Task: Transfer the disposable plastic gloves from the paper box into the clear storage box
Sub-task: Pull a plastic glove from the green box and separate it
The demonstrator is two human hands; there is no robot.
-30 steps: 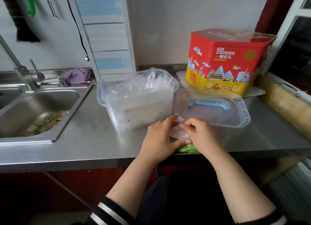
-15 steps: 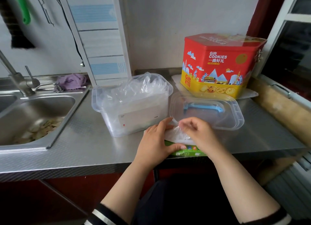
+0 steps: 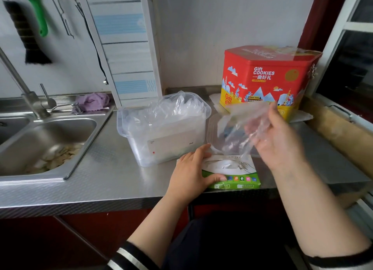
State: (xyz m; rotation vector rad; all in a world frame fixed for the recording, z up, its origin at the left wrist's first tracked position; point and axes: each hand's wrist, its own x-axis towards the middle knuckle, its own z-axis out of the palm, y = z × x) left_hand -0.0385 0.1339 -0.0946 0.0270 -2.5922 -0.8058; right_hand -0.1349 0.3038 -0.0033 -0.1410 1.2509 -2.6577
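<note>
While your left hand [image 3: 191, 170] lies on the paper box [image 3: 230, 174], its fingers straight over the box's left end and the thumb along the green front face, your right hand [image 3: 276, 136] is raised above the surface [image 3: 96, 173] with a clear plastic glove [image 3: 240, 126] gripped in its curled fingers. That glove hangs just over the clear lid [image 3: 214, 136] lying flat beside the clear storage box [image 3: 165, 128]. The storage box stands just behind your left hand, open and heaped with more clear gloves. The paper box sits at the front edge, its torn top opening showing plastic inside. A red cookie tin [image 3: 266, 76] stands behind, and a sink [image 3: 46, 140] lies well to the left.
</note>
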